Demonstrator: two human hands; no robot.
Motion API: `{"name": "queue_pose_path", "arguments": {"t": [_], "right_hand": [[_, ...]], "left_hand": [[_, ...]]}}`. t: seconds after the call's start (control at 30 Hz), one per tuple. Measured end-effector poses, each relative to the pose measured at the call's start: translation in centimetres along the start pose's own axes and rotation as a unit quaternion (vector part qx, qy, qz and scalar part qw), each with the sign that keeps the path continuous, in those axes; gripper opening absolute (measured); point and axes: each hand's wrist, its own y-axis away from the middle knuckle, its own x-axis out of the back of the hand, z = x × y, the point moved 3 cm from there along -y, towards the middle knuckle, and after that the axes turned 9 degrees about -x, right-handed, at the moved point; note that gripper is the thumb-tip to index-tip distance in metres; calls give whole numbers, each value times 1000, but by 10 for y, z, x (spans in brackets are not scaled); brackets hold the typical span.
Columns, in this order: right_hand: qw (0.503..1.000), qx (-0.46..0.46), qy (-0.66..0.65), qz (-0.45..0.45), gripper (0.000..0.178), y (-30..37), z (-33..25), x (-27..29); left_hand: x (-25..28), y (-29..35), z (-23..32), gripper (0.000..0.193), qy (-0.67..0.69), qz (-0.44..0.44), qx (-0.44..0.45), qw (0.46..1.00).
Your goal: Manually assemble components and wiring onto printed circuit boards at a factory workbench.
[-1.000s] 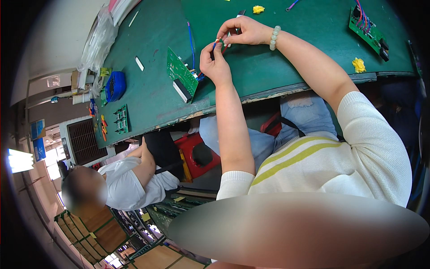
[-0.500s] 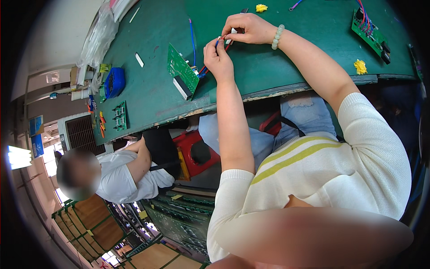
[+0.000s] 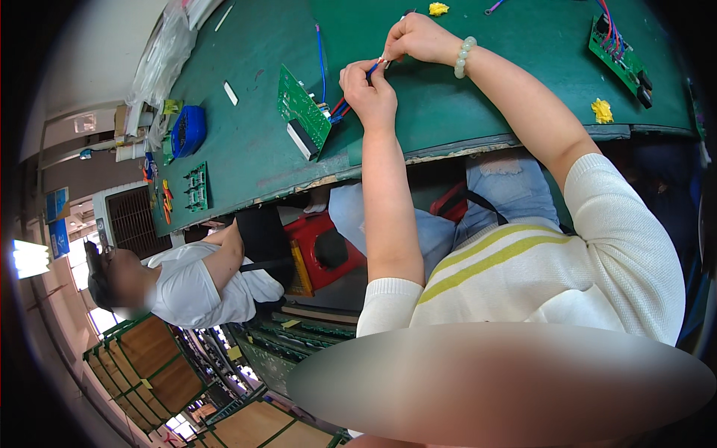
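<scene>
A green circuit board (image 3: 299, 101) stands tilted on the green table, left of my hands. Red and blue wires (image 3: 340, 110) run from it to my left hand (image 3: 368, 88), whose fingers are closed around them close to their ends. Just beyond, my right hand (image 3: 423, 40), with a beaded bracelet (image 3: 464, 57) on its wrist, pinches at the wire tips. Something small and pale shows between the two hands, too small to name. A separate blue wire (image 3: 320, 63) sticks up from the board, away from both hands.
Another wired circuit board (image 3: 618, 60) lies at the far right, near a yellow crumpled piece (image 3: 602, 111); a second yellow piece (image 3: 438, 9) is at the back. A blue container (image 3: 188, 131) and a small board (image 3: 196, 187) are at left. A person (image 3: 190, 287) sits beyond the table edge.
My right hand has shifted slightly right, and the white piece by its fingers is now mostly hidden. My left hand still holds the wires. The seated person's head has turned.
</scene>
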Motion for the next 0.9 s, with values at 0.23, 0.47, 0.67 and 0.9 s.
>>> {"name": "queue_pose_path", "arguments": {"t": [0.23, 0.47, 0.67, 0.9], "right_hand": [[966, -230, -97, -65, 16, 6, -3, 3], [981, 176, 60, -57, 26, 7, -15, 12], [950, 250, 186, -30, 15, 16, -27, 7], [933, 282, 225, 14, 11, 17, -26, 9]], "left_hand": [[3, -1, 1, 9, -27, 15, -55, 998], [3, 2, -2, 9, -2, 13, 30, 999], [2, 3, -5, 12, 10, 9, 35, 999], [3, 1, -2, 7, -8, 11, 19, 1000]]}}
